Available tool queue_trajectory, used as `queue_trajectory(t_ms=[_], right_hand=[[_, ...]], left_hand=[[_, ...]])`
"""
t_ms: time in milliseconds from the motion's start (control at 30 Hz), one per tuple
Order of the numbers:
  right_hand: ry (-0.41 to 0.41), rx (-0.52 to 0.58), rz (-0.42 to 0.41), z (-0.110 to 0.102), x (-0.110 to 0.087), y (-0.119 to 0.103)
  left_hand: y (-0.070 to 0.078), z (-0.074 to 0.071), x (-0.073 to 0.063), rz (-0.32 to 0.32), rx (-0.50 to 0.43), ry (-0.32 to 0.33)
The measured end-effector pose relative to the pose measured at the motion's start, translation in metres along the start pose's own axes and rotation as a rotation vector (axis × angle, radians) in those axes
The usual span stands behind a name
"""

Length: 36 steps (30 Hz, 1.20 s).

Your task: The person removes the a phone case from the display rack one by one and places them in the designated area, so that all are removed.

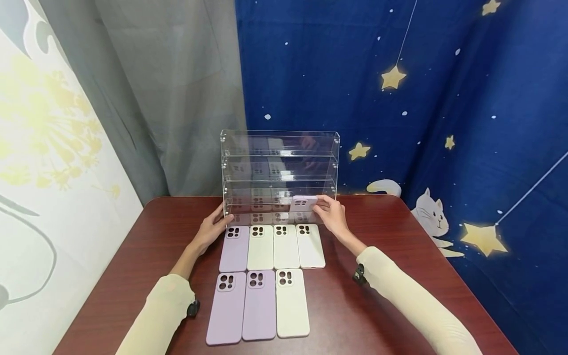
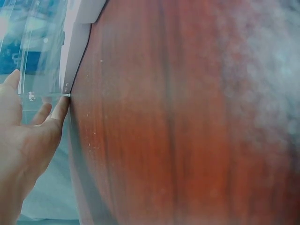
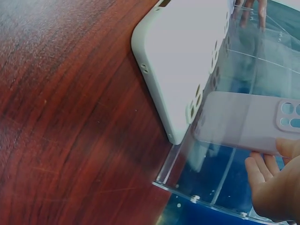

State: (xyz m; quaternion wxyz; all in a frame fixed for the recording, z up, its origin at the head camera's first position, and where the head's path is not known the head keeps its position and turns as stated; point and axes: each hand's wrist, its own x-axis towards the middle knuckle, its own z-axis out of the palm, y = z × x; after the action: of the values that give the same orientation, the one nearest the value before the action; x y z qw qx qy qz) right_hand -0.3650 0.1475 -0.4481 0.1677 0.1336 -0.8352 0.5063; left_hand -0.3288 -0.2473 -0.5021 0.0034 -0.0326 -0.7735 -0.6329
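My right hand [image 1: 332,214] pinches a purple phone case [image 1: 303,203] by its edge, at the right part of the clear acrylic rack [image 1: 280,132]. In the right wrist view, the lower end of this case [image 3: 234,119] shows through the clear front of the lowest tier, its camera cutouts at the upper end. At the rack's lower left corner, my left hand [image 1: 212,230] holds the side, thumb in front and fingers toward the back. Just before the rack lies a row with a purple case [image 1: 234,251] at the left and three white cases [image 1: 262,249].
Nearer to me, two purple cases [image 1: 225,310] and a white case [image 1: 292,305] form another row on the reddish-brown table [image 1: 368,305]. Behind the table hang a grey curtain [image 1: 177,88] and a blue curtain with stars [image 1: 319,74].
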Motion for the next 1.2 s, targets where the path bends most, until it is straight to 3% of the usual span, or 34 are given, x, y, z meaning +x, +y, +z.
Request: queue_trajectory(t_ms=[233, 433, 633, 867, 1200], right_hand=[[-0.008, -0.002, -0.011, -0.01, 0.0, -0.009], [0.002, -0.01, -0.046, -0.018, -0.002, -0.02], [-0.003, 0.004, -0.065, -0.026, -0.004, -0.032], [-0.005, 0.022, -0.082, -0.039, -0.007, -0.047], [-0.034, 0.016, -0.065, -0.047, -0.015, -0.058]], left_hand=[[0.019, 0.0, -0.009, -0.011, 0.018, -0.022], [0.004, 0.001, -0.002, 0.001, 0.018, -0.002], [-0.009, 0.001, 0.004, 0.015, 0.078, 0.023], [-0.012, 0.0, 0.006, 0.014, 0.108, 0.028], [-0.007, 0.0, 0.005, -0.007, 0.054, 0.012]])
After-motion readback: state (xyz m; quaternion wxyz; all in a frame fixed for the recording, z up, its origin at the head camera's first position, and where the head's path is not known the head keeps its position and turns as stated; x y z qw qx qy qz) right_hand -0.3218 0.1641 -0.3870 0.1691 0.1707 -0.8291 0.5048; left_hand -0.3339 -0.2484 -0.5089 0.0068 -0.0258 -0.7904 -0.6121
